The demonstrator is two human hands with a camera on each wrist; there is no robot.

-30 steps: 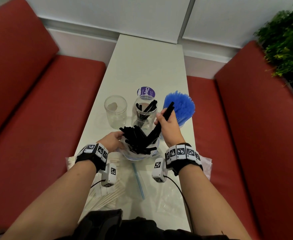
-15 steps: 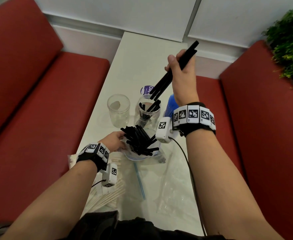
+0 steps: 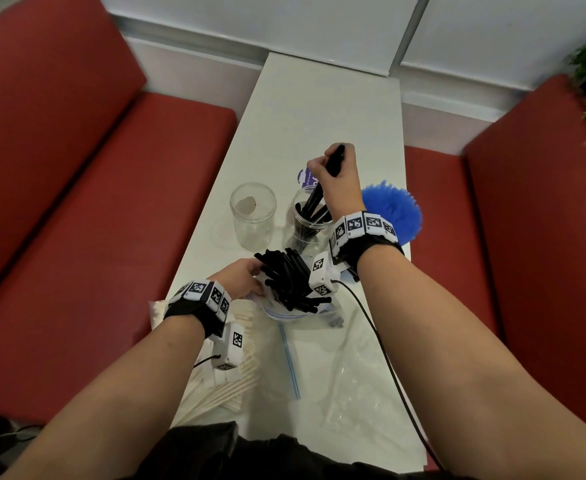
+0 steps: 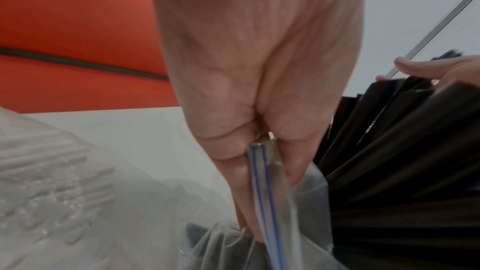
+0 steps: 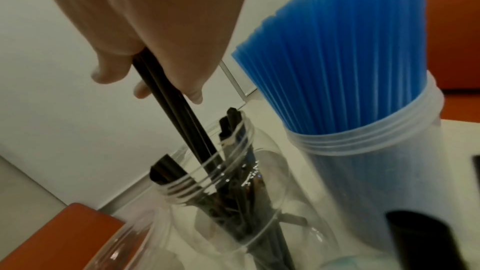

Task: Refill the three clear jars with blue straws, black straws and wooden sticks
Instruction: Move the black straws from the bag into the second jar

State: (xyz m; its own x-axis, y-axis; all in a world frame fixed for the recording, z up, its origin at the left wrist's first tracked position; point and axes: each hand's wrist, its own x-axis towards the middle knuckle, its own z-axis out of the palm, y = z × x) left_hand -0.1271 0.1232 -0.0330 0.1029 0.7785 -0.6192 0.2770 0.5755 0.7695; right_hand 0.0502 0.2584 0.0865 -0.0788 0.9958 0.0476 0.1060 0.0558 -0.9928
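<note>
R hand [image 3: 340, 178] came down; its black straws [image 5: 179, 122] now dip into middle jar [image 3: 307, 220].

Three jars stand in a row across the table [image 3: 319, 109]: empty jar [image 3: 252, 216] left, middle jar [image 3: 307, 223] between, full jar [image 3: 393, 211] right; bag [image 3: 291, 306] lies before them.

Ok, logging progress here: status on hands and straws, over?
Right hand grips black straws, tips inside middle jar. Left hand pinches zip bag rim. Left jar not filled. Nothing blocking.
</note>
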